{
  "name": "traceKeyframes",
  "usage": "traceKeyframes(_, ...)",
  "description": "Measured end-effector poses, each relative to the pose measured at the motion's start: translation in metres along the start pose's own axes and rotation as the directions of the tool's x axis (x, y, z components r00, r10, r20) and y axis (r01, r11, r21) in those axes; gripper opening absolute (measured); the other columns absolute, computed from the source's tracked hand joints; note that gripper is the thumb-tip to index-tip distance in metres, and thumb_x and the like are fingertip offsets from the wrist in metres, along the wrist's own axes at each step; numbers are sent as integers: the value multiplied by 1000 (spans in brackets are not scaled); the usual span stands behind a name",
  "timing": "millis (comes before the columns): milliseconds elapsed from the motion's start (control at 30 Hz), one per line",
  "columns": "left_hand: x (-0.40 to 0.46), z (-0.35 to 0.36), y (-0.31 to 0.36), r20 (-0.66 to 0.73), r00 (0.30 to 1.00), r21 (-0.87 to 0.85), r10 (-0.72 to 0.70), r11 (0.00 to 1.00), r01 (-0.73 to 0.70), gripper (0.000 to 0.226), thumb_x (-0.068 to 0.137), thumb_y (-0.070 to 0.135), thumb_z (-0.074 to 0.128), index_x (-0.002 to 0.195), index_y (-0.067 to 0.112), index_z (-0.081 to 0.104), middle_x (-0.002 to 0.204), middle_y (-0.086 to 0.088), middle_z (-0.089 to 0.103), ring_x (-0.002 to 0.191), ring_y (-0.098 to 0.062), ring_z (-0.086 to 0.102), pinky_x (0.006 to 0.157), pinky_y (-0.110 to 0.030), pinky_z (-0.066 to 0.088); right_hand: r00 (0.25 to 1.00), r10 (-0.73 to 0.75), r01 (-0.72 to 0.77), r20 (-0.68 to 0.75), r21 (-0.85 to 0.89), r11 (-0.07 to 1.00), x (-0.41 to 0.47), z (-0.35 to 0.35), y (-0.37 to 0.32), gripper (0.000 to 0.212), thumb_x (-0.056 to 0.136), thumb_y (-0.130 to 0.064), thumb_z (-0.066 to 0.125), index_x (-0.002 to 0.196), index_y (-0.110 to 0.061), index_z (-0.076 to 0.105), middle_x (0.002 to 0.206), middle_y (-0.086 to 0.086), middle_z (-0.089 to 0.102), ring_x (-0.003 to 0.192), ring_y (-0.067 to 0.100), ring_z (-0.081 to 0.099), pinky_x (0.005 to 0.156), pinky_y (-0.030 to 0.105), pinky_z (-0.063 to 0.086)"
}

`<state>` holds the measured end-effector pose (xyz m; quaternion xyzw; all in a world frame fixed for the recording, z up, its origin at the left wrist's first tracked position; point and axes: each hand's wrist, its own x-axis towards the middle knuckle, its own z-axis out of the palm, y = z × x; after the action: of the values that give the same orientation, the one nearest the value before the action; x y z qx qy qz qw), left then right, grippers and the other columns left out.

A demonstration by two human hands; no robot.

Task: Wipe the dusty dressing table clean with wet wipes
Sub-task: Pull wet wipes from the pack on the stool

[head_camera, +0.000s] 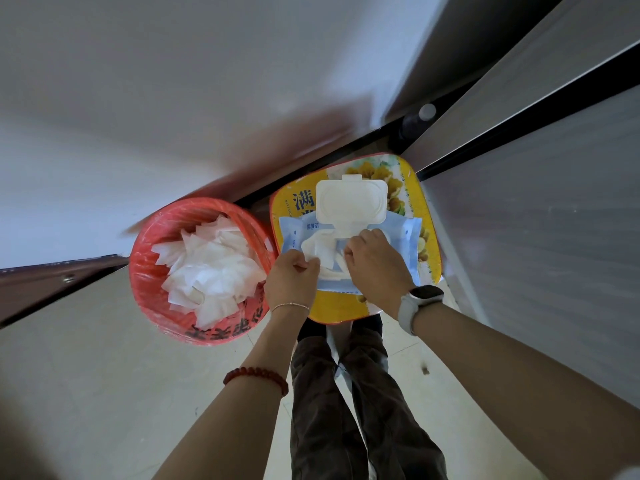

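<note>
White and damp-looking, a wet wipe [320,254] stands half drawn out of the opening of a pale blue wipe pack [349,252], just right of the frame's centre. The pack lies with its long axis running left to right across a yellow printed stool top [429,244], and its white flip lid [351,202] is thrown back toward the top of the frame. The left hand [292,280] sits at the pack's lower left edge, thumb and fingers pinched on the wipe's near corner. The right hand [375,263], smartwatch [420,299] on its wrist, rests knuckles-up over the opening, fingertips curled down onto the wipe or the pack beneath; which, I cannot tell. Both forearms reach up from the lower frame, wrists bent downward. The wipe lies between the hands, nearer the left, so a pull toward lower left looks likely to free it. A red bin [152,282] full of used wipes [211,271] stands just left of the stool. The dressing table is not identifiable here.
</note>
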<state>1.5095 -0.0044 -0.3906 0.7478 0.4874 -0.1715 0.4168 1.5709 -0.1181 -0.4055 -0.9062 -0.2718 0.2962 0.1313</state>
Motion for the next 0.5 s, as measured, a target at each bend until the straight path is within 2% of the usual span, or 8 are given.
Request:
traceKeyframes(67, 0, 0, 0, 4, 1000, 2, 5, 1000, -5, 31, 83, 19, 59, 57, 23, 42, 64, 6, 49, 72, -22, 49, 65, -25, 33, 999, -10, 15, 52, -99, 995, 6, 7, 2, 24, 62, 4, 75, 61, -6, 53, 60, 13, 52, 60, 30, 52, 52, 26, 39)
traceKeyframes(133, 0, 0, 0, 2, 1000, 1, 9, 1000, -9, 30, 83, 19, 59, 58, 22, 42, 67, 3, 51, 72, -22, 49, 65, -25, 33, 994, -62, 78, 95, -168, 983, 10, 11, 3, 11, 75, 4, 63, 72, -3, 54, 71, 18, 54, 73, 33, 52, 59, 30, 33)
traceKeyframes(167, 0, 0, 0, 1, 1000, 5, 10, 1000, -10, 30, 83, 19, 59, 58, 21, 42, 66, 3, 50, 72, -22, 49, 65, -25, 33, 992, -80, 93, 98, -137, 986, 10, 9, 3, 4, 83, 3, 54, 81, -1, 55, 81, 20, 54, 83, 34, 50, 64, 32, 31)
traceKeyframes(233, 1, 0, -1, 1, 1000, 17, 18, 1000, -18, 29, 82, 19, 59, 59, 17, 43, 63, 4, 47, 71, -22, 48, 61, -26, 32, 996, -81, 85, 44, -87, 993, 6, 6, 3, 12, 91, -3, 43, 91, 0, 55, 92, 20, 54, 94, 34, 48, 69, 34, 32)
traceKeyframes(367, 2, 0, -4, -12, 999, 16, 43, 999, -43, 30, 81, 18, 59, 58, 16, 42, 64, 0, 46, 70, -22, 46, 52, -22, 31, 995, 96, -91, -25, 151, 984, 3, -7, -7, 23, 95, -16, 40, 93, -1, 57, 96, 14, 58, 94, 26, 48, 75, 35, 42)
traceKeyframes(500, 2, -1, -5, 7, 999, 17, 53, 998, -53, 30, 82, 18, 59, 57, 16, 42, 59, 7, 42, 68, -20, 46, 52, -19, 31, 990, 142, -141, 5, 148, 979, 8, -9, -14, 27, 95, -19, 39, 91, -2, 60, 94, 13, 59, 91, 27, 52, 71, 37, 42)
